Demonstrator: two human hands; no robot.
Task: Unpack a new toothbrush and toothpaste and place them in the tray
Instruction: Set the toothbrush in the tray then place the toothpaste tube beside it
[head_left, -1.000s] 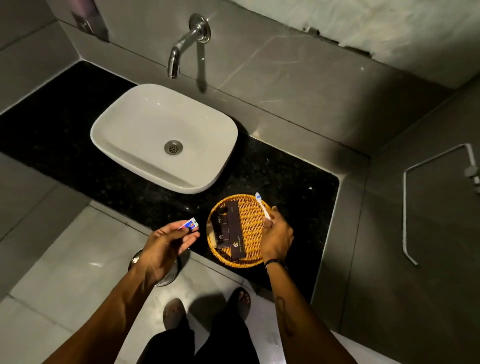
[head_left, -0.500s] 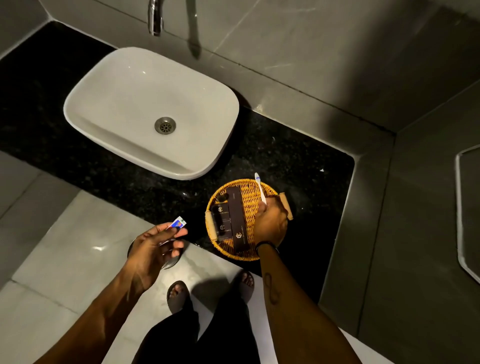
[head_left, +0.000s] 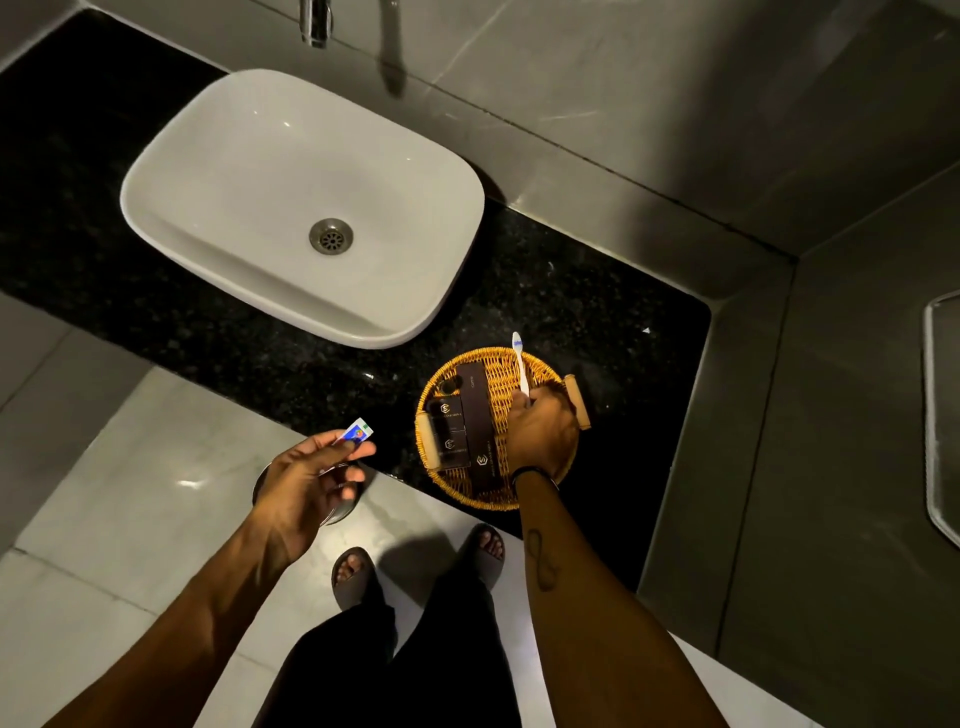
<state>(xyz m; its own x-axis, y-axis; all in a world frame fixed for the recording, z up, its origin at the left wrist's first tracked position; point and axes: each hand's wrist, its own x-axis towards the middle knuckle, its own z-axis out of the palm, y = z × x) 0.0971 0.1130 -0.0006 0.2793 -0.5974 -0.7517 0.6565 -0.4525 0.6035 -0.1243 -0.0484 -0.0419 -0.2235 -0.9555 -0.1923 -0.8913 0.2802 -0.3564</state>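
Note:
A round wicker tray (head_left: 540, 496) with small side handles sits on the black counter, right of the basin. Several dark brown boxes (head_left: 475, 415) lie in its left half. My right hand (head_left: 543, 434) rests over the tray's right side and grips the handle of a white toothbrush (head_left: 521, 364), whose bristled head points away past the far rim. My left hand (head_left: 306, 480) hovers left of the tray, over the counter's front edge, pinching a small blue and white toothpaste tube (head_left: 356, 432) between thumb and fingers.
A white basin (head_left: 218, 156) with a metal drain stands on the black counter (head_left: 597, 306), under a wall tap (head_left: 314, 23). A round metal bin lid (head_left: 337, 512) shows on the floor below my left hand. My feet in sandals (head_left: 356, 577) stand on pale tiles.
My right hand has lowered the toothbrush further into the tray. My left hand with the toothpaste has dropped slightly away from the tray. The camera has tilted downward.

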